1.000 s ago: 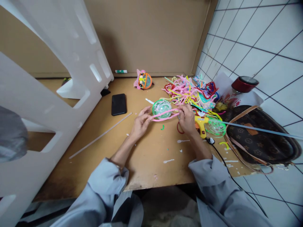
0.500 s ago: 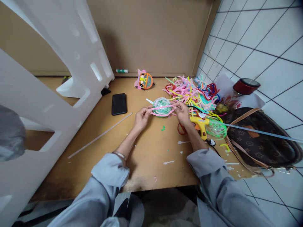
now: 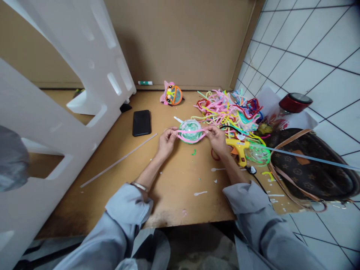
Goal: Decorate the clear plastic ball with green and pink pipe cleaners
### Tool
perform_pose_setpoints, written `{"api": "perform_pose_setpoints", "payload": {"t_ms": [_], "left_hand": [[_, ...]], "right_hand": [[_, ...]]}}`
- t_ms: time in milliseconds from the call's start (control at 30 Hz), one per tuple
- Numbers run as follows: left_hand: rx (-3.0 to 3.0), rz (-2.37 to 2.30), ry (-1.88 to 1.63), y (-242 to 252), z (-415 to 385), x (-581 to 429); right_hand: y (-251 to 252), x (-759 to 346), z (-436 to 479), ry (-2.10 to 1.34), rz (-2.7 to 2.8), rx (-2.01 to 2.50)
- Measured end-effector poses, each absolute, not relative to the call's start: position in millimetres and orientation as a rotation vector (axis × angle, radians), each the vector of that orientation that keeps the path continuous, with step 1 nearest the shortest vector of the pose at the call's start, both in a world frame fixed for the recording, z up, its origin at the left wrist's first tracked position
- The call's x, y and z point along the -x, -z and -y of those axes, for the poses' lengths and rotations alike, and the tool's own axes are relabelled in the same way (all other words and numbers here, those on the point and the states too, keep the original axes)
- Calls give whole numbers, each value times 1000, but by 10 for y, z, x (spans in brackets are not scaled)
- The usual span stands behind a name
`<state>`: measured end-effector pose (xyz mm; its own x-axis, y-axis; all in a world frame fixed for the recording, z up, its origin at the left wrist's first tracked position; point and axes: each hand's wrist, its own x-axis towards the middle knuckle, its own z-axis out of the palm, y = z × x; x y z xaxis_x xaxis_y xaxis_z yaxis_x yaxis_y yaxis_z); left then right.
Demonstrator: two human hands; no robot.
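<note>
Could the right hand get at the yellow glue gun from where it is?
Probably yes: the glue gun lies just beside the right hand, nothing between, though that hand pinches the pink pipe cleaner.

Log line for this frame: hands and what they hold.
left hand: pinching pink pipe cleaner | right hand: pinching its other end | span: across clear dome | nearby: yellow glue gun, black phone
</note>
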<state>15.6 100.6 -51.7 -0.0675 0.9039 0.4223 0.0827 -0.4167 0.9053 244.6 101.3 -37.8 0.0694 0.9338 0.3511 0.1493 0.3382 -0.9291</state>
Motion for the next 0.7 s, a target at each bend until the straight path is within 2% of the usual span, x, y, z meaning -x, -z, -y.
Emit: {"api": "perform_pose_setpoints", "payload": {"t_ms": [700], "left_hand": [[-1574, -994, -1421, 449, -1011, -32]], "right_hand": [[418, -2474, -1011, -922, 1334, 986]]}}
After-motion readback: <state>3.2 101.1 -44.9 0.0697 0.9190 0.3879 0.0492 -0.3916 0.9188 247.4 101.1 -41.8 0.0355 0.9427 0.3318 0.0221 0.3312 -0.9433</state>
